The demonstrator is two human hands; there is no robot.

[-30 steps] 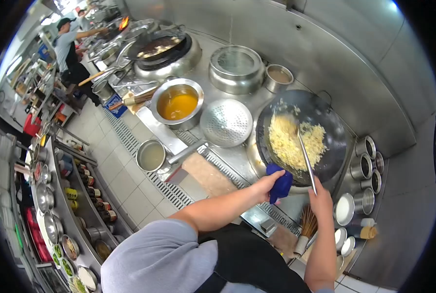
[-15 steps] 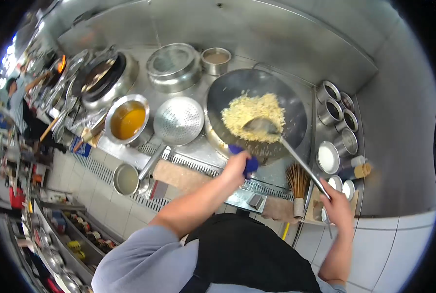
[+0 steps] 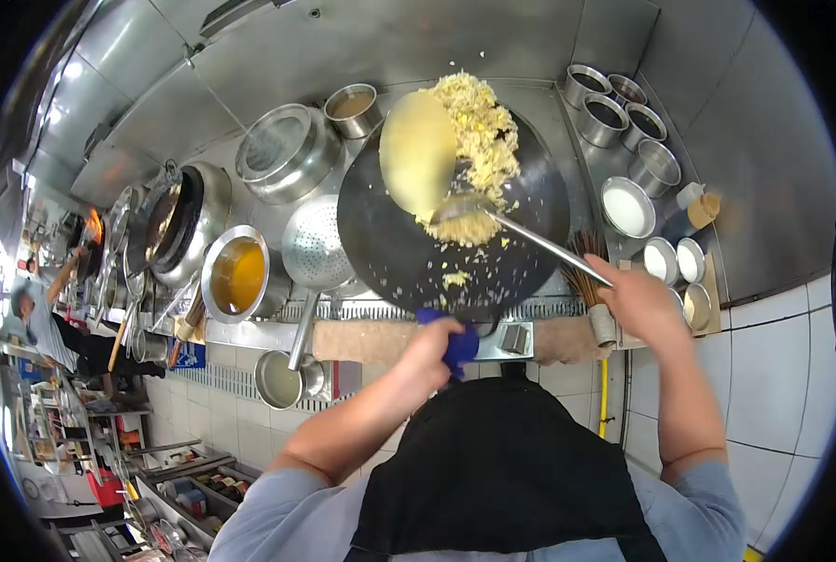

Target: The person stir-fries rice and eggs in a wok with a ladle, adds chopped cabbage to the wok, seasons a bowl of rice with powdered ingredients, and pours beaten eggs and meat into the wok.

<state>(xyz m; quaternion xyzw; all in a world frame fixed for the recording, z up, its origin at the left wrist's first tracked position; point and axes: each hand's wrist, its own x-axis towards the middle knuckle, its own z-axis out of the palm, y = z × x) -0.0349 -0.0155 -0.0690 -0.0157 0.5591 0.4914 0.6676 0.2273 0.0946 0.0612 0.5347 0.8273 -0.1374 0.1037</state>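
Observation:
My left hand (image 3: 425, 354) is closed around a blue cloth (image 3: 460, 348) at the near rim of a dark wok (image 3: 390, 253); the part of the wok under the cloth is hidden. With closed fingers, my right hand (image 3: 645, 298) grips the long metal handle of a ladle (image 3: 549, 245). The ladle's bowl dips over the wok among yellow fried rice (image 3: 488, 140). Much of the rice is strung out toward the far rim, some grains in the air. Beside it is a smooth, blurred yellow oval (image 3: 418, 155) that I cannot make out.
Left of the wok are a perforated strainer (image 3: 317, 242), a pot of orange liquid (image 3: 238, 276) and a lidded pot (image 3: 287, 150). Several seasoning tins (image 3: 603, 120) and a bamboo brush (image 3: 586, 272) stand at the right. Another person (image 3: 53, 323) works far left.
The wok has tilted and come nearer, and the rice has been thrown up and toward the far side. My right hand and ladle have risen. The view has turned slightly.

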